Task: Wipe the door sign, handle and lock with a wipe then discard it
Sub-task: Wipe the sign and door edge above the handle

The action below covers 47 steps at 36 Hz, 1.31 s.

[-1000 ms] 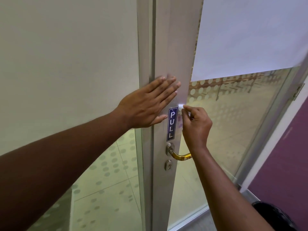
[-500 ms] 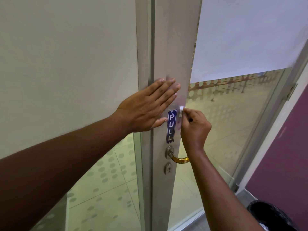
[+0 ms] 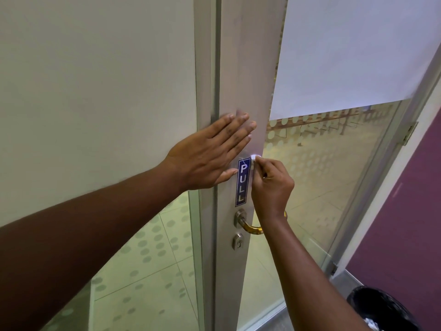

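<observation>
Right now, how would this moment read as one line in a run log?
step: wiping PULL sign | right hand: pinching wipe at sign's top corner | left hand: flat on door frame | handle, lock: untouched

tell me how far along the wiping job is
Nothing looks finished. In hand: the right hand presses the wipe at the top corner of the sign, with the left hand flat on the door. Left: handle, lock, then the bin.

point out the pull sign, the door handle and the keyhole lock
pull sign [image 3: 243,182], head view, middle of the blue strip
door handle [image 3: 253,227], head view, brass lever near its bend
keyhole lock [image 3: 238,241], head view, round metal cylinder face
</observation>
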Motion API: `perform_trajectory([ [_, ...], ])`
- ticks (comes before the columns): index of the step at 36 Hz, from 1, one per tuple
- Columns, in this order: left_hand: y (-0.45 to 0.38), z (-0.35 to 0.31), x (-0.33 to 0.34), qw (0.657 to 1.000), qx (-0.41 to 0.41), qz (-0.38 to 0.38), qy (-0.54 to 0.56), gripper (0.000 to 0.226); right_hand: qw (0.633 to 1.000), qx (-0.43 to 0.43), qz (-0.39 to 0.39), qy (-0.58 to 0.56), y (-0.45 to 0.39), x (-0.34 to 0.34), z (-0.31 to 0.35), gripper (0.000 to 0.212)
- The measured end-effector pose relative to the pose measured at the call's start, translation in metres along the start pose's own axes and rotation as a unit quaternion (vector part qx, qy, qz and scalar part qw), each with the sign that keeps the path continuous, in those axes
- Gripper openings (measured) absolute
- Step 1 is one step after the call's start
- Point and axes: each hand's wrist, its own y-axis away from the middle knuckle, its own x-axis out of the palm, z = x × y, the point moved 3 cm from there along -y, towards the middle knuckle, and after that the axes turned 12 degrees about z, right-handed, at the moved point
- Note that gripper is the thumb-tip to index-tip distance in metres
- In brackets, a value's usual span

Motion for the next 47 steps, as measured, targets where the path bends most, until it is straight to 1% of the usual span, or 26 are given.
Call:
perform_trajectory([
  [3,0.001,0.001,0.001,1.0,-0.002,0.005,0.003,0.081,0.999,-0.014,0.028,-0.011,0.003,0.0,-0.003,0.02],
  [4,0.002,0.001,0.001,1.0,-0.001,0.004,0.005,0.081,0.999,0.004,0.034,-0.026,0.003,-0.002,-0.008,0.02],
  [5,0.001,0.001,0.001,1.0,0.001,0.003,0.007,0.081,0.997,0.042,0.032,-0.059,0.004,-0.005,-0.014,0.02],
  [6,0.001,0.0,0.0,1.0,0.001,0.003,0.006,0.081,0.988,0.099,0.021,-0.116,0.004,-0.008,-0.021,0.02],
  [7,0.001,0.0,0.0,1.0,0.001,0.003,0.006,0.081,0.967,0.161,0.005,-0.198,0.006,-0.011,-0.027,0.019],
  [8,0.001,0.001,0.0,1.0,0.0,0.003,0.006,0.081,0.936,0.213,-0.009,-0.281,0.008,-0.012,-0.032,0.021],
  [9,0.001,0.001,0.0,1.0,-0.001,0.003,0.006,0.081,0.906,0.246,-0.014,-0.344,0.01,-0.013,-0.035,0.025],
  [10,0.001,0.001,0.0,1.0,-0.001,0.002,0.006,0.081,0.888,0.263,-0.01,-0.376,0.013,-0.012,-0.036,0.03],
  [11,0.001,0.001,0.0,1.0,0.001,0.002,0.005,0.081,0.88,0.271,0.003,-0.39,0.017,-0.011,-0.037,0.033],
  [12,0.001,0.001,0.0,1.0,0.002,0.003,0.004,0.08,0.882,0.275,0.017,-0.383,0.021,-0.009,-0.037,0.035],
  [13,0.001,0.001,0.0,1.0,0.003,0.004,0.002,0.08,0.891,0.275,0.026,-0.36,0.025,-0.007,-0.037,0.037],
  [16,0.001,0.001,0.0,1.0,0.001,0.003,0.003,0.08,0.927,0.273,0.024,-0.257,0.035,-0.002,-0.035,0.041],
  [18,0.001,0.001,0.0,1.0,0.0,0.002,0.002,0.08,0.938,0.27,0.013,-0.218,0.039,0.0,-0.029,0.036],
  [21,0.001,0.001,0.0,1.0,-0.001,0.001,-0.003,0.08,0.953,0.238,0.007,-0.187,0.039,0.004,-0.021,0.024],
  [25,0.001,0.001,0.0,1.0,0.0,-0.004,-0.003,0.079,0.975,0.193,0.001,-0.114,0.032,0.01,-0.014,0.023],
  [37,0.0,0.001,0.0,1.0,0.001,0.002,-0.002,0.08,0.994,0.101,-0.016,-0.047,-0.005,0.0,0.008,0.021],
  [44,0.0,0.001,0.002,1.0,0.001,-0.004,0.002,0.08,0.999,0.038,0.023,0.0,0.001,0.004,0.009,0.023],
  [47,-0.001,0.001,0.003,1.0,0.002,-0.009,0.006,0.079,0.998,0.032,0.043,0.016,0.011,0.007,0.003,0.022],
])
